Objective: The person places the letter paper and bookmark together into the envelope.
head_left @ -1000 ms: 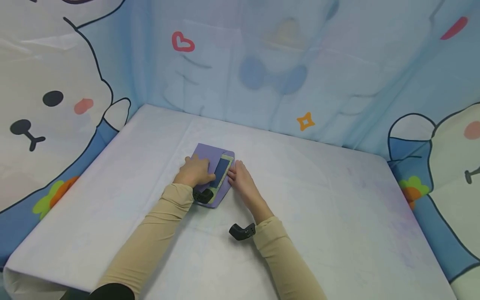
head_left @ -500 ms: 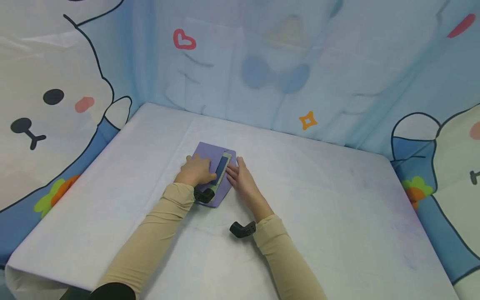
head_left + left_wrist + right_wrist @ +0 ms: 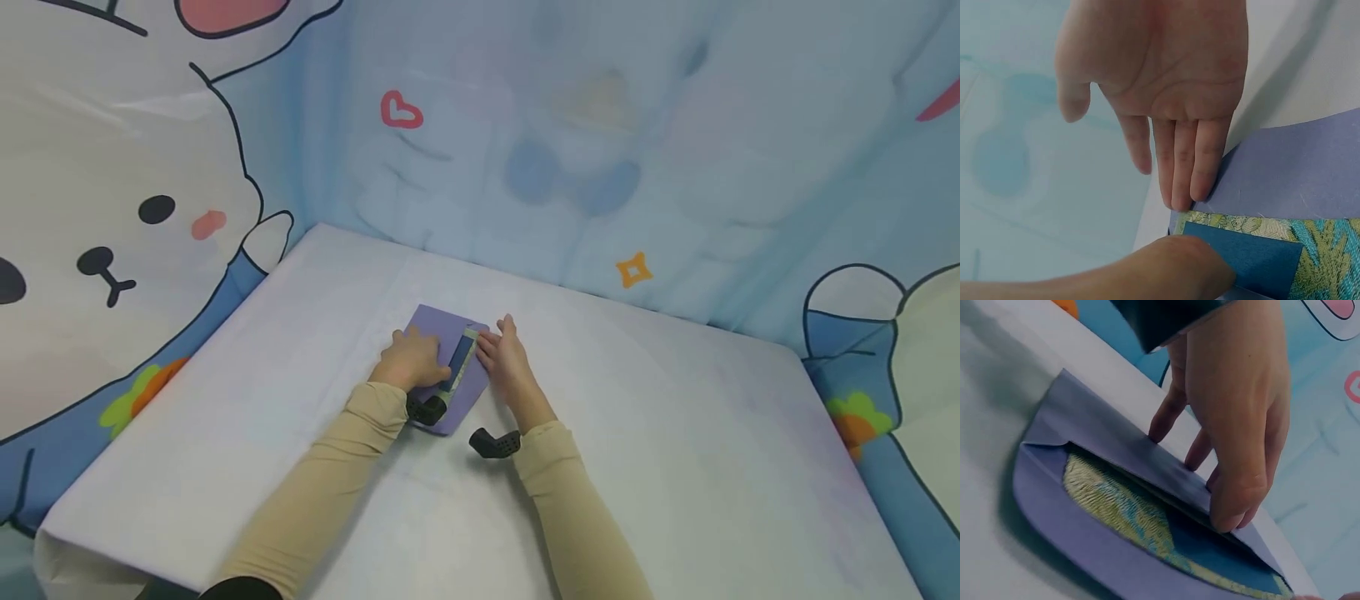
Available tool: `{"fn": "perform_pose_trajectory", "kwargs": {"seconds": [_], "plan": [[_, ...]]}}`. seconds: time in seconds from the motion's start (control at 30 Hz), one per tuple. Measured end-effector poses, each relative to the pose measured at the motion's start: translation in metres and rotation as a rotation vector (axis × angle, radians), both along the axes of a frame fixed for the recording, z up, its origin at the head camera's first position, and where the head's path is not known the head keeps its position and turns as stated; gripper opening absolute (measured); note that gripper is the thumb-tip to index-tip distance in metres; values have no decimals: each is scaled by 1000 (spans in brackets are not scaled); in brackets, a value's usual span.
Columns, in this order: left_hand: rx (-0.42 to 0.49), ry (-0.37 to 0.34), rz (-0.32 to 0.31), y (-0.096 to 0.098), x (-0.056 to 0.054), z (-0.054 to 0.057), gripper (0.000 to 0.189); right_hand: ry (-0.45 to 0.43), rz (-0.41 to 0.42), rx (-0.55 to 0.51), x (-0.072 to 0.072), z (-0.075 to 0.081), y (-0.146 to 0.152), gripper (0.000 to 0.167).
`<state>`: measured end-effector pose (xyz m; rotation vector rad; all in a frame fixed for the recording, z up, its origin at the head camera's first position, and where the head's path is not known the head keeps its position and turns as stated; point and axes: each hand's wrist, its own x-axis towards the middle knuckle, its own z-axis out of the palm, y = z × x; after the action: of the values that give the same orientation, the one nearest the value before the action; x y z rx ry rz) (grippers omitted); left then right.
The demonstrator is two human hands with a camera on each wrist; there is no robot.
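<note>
A purple folded paper cover (image 3: 435, 319) lies on the white table. Between its panels shows a strip of green and turquoise patterned material (image 3: 1110, 495) with a dark blue rectangle (image 3: 1260, 259) on it. My left hand (image 3: 408, 361) rests on the left panel, fingertips spread on top and thumb at the edge of the gap. Along the right side, my right hand (image 3: 508, 362) has its fingers straight, the tips touching near the edge of the curved right-hand flap (image 3: 1297, 165). Whatever lies under the panels is hidden.
A white cloth covers the table (image 3: 675, 442). Behind and beside it hangs a blue curtain (image 3: 480, 150) with cartoon animals. A black wrist camera mount sits at each cuff, the left one (image 3: 426, 409) overlapping the cover's lower edge.
The visible patterned strip has become narrower as the right flap moved leftward with my right fingers. My left hand keeps its place on the cover. The head view has shifted slightly.
</note>
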<state>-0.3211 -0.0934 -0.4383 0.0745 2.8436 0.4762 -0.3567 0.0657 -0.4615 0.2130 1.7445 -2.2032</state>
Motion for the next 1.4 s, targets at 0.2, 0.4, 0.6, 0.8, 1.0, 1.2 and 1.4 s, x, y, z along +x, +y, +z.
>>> {"fn": "perform_pose_trajectory", "kwargs": {"seconds": [0.2, 0.4, 0.6, 0.8, 1.0, 1.2, 1.4], "plan": [[-8, 1, -10, 5, 1, 2, 53, -6, -29, 14, -1, 4, 2, 68], [-10, -4, -18, 9, 1, 2, 54, -13, -35, 9, -4, 4, 3, 68], [-2, -10, -9, 10, 2, -1, 55, -17, -12, 39, -7, 2, 0, 67], [7, -25, -8, 10, 4, -2, 57, -29, 19, 68, 0, 1, 2, 66], [-13, -34, 1, 5, 2, 2, 56, -63, 104, 31, 24, 4, 8, 66], [-14, -42, 10, -2, -1, 2, 56, -111, 205, -53, 51, 6, 10, 69], [-14, -36, 11, 0, -1, 2, 54, -163, 258, -147, 73, 6, 12, 71]]}}
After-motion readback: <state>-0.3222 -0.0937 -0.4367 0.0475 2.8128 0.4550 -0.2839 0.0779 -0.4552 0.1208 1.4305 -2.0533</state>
